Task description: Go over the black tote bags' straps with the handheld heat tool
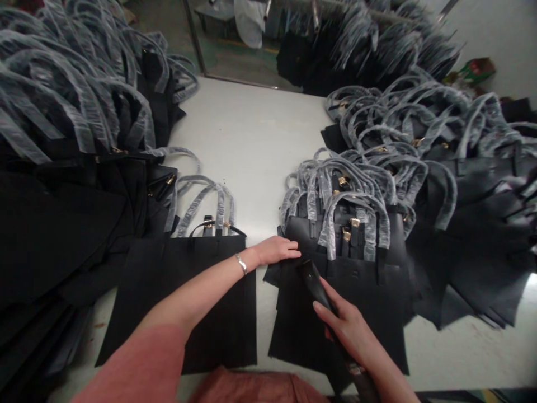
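My right hand (344, 322) is wrapped round a long black tool (312, 280), whose exact kind I cannot make out. The tool's upper end lies over the front of a black tote bag (369, 313), on top of a stack on the right. My left hand (279, 250), with a silver bracelet at the wrist, rests its outstretched fingers on the upper left edge of that stack; its thumb is hidden. Plastic-wrapped handles (335, 207) and gold buckles (354, 223) show above the bag. Under my left forearm lies another black tote bag (226, 313), its wrapped handles pointing away from me.
A large heap of black bags (62, 224) with wrapped handles rises on the left. More bags (474, 235) are piled on the right of the white table (260, 129). Beyond the far edge, further bags hang from a rack (361, 50). A metal post stands at the back left.
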`<state>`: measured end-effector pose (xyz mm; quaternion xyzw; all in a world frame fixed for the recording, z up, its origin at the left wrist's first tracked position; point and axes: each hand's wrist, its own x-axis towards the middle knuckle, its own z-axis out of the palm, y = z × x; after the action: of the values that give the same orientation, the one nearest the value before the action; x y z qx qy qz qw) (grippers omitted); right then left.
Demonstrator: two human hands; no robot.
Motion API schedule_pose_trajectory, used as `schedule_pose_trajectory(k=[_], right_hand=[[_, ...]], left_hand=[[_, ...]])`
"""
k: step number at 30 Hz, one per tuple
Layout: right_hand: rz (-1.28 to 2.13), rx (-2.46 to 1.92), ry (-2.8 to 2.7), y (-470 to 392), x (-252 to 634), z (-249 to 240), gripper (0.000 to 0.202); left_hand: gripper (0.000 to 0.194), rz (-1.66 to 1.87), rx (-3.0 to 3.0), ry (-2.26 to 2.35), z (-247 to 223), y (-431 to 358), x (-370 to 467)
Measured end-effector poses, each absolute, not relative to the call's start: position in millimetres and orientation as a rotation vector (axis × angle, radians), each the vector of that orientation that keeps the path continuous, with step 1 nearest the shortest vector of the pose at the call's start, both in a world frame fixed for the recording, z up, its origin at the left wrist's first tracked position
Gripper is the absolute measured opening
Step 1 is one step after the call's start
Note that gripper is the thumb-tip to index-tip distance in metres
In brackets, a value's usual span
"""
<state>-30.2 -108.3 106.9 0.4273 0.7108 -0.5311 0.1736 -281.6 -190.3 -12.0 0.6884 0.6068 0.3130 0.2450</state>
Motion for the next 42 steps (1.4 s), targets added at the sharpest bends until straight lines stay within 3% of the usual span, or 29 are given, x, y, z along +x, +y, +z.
schedule_pose_trajectory(k=[4, 8, 12, 14, 17, 23, 27, 33, 38, 42], right_hand=[[-1.487, 1.198, 2.038, -106.5, -33.2, 103.3, 0.07], [-1.506, 1.206, 2.039, -105.2, -30.0, 100.7, 0.07], [-1.559, 1.225, 2.01, -105.3, -26.2, 99.1, 0.069], [-1.621, 1.233, 1.969, -104.5, -25.0, 98.8, 0.07], [-1.756, 1.227, 1.881, -102.3, -24.0, 99.6, 0.073], [-1.938, 1.174, 1.748, -97.6, -28.0, 106.1, 0.076], [-2.035, 1.144, 1.736, -97.6, -41.3, 110.0, 0.077], [-2.042, 1.148, 1.684, -102.9, -42.8, 115.6, 0.077], [-2.143, 1.238, 1.687, -100.2, -38.4, 122.4, 0.08], [-2.136, 1.298, 1.712, -96.6, -31.8, 130.8, 0.083]], left_hand=[[0.017, 0.797, 1.877, 1.511, -12.4, -173.2, -290.0], [0.008, 1.062, 1.407, 1.777, -13.5, -172.3, -278.5], [0.024, 1.228, 1.055, 1.994, -17.8, -188.6, -255.4], [0.012, 1.313, 0.829, 1.925, -21.7, -200.0, -239.8], [0.03, 1.39, 0.526, 1.713, -24.5, -212.6, -215.1], [0.028, 1.607, 0.284, 1.317, -13.7, -212.9, -175.6], [0.022, 1.661, 0.219, 1.333, -11.4, -209.6, -152.8], [0.049, 1.837, 0.013, 1.197, -1.6, -207.0, -135.2], [0.042, 1.856, 0.041, 1.095, 14.3, -210.1, -132.2], [0.051, 1.837, 0.017, 1.077, 22.5, -211.6, -130.7]])
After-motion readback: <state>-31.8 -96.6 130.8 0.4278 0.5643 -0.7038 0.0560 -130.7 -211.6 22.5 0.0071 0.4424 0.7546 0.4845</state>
